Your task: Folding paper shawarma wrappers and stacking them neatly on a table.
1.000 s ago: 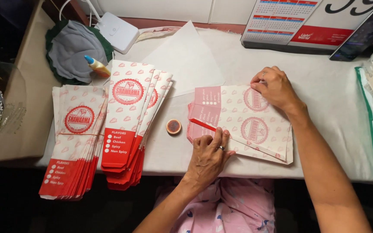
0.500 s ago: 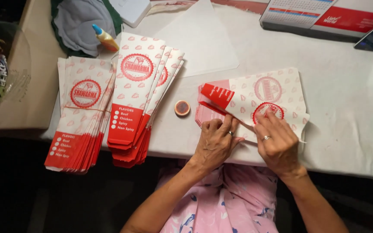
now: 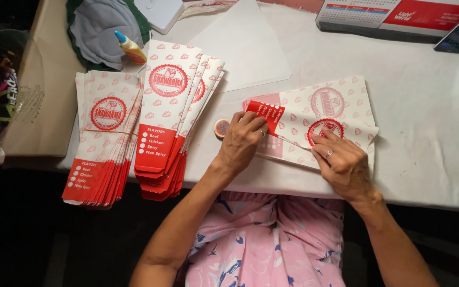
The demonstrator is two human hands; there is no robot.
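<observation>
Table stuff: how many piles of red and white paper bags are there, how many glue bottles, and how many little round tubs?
Piles of paper bags: 3, namely the banded pile, the fanned pile, and the pile under the left hand and right hand
Glue bottles: 1, the glue bottle
Round tubs: 1, the round tub
Total: 5
</observation>
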